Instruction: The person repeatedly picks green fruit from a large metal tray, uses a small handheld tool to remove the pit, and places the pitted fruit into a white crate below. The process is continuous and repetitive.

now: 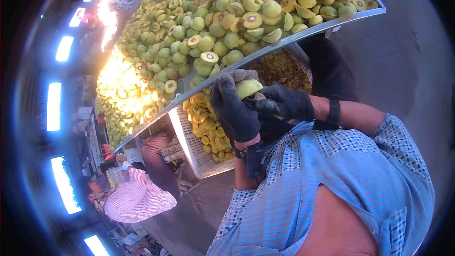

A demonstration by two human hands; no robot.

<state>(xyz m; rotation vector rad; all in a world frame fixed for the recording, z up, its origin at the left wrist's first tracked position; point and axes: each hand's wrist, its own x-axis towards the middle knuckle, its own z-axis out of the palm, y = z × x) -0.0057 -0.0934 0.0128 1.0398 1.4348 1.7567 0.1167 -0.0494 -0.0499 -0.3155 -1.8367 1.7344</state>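
In a dark glove, my left hand (236, 108) grips a piece of green fruit (248, 88) just in front of the metal table edge. My right hand (286, 102), gloved too, is closed close against the fruit; whether it holds a small tool is hidden by the fingers. Beyond my hands, a metal-rimmed table (302, 37) bears a large heap of green fruit, many cut in half with the pit showing (209, 58). Below the edge stands a white plastic crate (188, 149) with yellowish fruit halves (209, 124) in it.
Under the table, right of my hands, another container holds brownish fruit scraps (284, 71). A co-worker in a striped shirt (140, 199) sits at the lower left by the table. Other people and crates are farther off at the left. Strong sunlight glares on the fruit there.
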